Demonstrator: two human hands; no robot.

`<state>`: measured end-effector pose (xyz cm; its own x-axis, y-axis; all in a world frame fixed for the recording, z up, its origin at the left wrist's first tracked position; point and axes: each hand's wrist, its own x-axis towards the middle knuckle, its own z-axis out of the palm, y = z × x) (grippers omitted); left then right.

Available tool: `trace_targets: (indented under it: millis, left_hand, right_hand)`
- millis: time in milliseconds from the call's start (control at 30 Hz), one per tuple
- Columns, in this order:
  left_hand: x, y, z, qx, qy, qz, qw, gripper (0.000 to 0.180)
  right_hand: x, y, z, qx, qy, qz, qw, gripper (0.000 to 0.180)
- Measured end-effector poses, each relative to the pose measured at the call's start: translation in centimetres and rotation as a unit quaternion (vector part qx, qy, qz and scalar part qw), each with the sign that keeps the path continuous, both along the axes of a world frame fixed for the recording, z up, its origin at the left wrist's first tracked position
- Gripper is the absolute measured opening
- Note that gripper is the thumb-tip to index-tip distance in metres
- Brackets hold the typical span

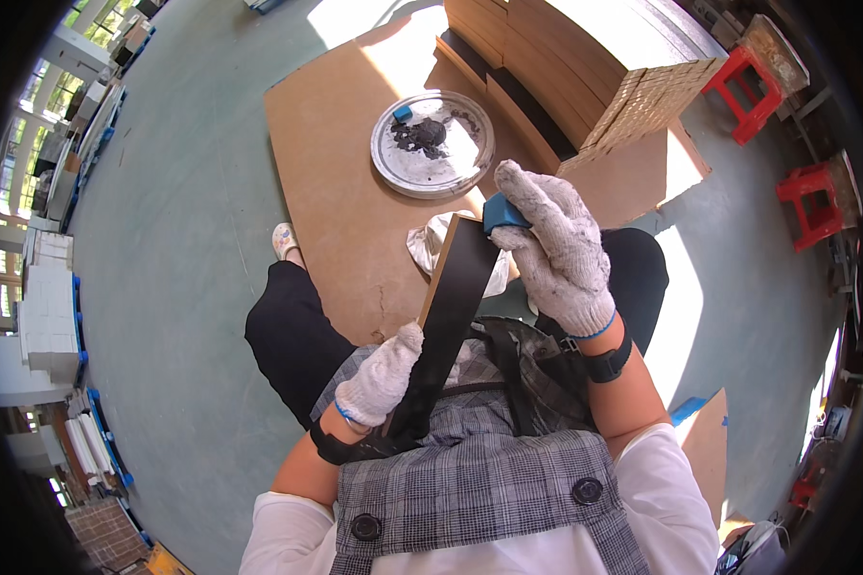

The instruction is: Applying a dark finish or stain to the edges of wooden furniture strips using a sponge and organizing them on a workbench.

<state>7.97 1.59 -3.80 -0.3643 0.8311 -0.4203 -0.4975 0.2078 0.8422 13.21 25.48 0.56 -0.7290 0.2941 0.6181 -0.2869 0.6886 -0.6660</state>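
Observation:
My left hand (384, 376), in a white knit glove, grips the lower part of a long flat board (458, 287) with a black face and a light wood-coloured edge. The board slants upward and to the right in front of my apron. In my gloved right hand (561, 244) is a small blue block (503, 214), perhaps a sponge, pinched at the board's upper end. Whether the block touches the board's face cannot be told. Beyond it, a round metal tray (389, 172) holds dark paste (428, 137) and a second blue block (403, 114).
Tray and a crumpled white cloth (431, 244) lie on a brown sheet (326, 172). Stacked boards (571, 72) stand at the far right of the sheet. Two red stools (746, 94) are on the right. Stacked white goods (50, 297) line the left side of the floor.

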Motion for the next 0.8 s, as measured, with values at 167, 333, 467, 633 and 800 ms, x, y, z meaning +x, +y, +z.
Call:
trace_targets:
  millis: [167,333,467,633,800]
  left_hand:
    - [0.0,0.1,0.6,0.002,-0.045,0.025,0.999,0.069]
    - [0.0,0.0,0.7,0.011,-0.032,0.015,0.999,0.070]
    - [0.0,0.0,0.6,0.021,-0.065,0.011,0.998,0.063]
    - [0.0,-0.3,0.2,0.026,-0.080,0.020,0.996,0.057]
    - [0.0,-0.1,0.4,0.044,-0.101,0.029,0.993,0.054]
  right_hand:
    - [0.2,0.5,-0.5,0.026,0.002,-0.005,1.000,0.050]
    - [-0.1,0.1,-0.5,0.020,0.002,-0.007,1.000,0.049]
    - [0.2,0.2,-0.3,-0.022,-0.003,-0.044,0.999,0.048]
    - [0.2,-0.1,-1.1,-0.331,0.002,-0.006,0.943,0.047]
    - [0.2,0.1,-1.6,-0.252,0.024,0.019,0.967,0.040]
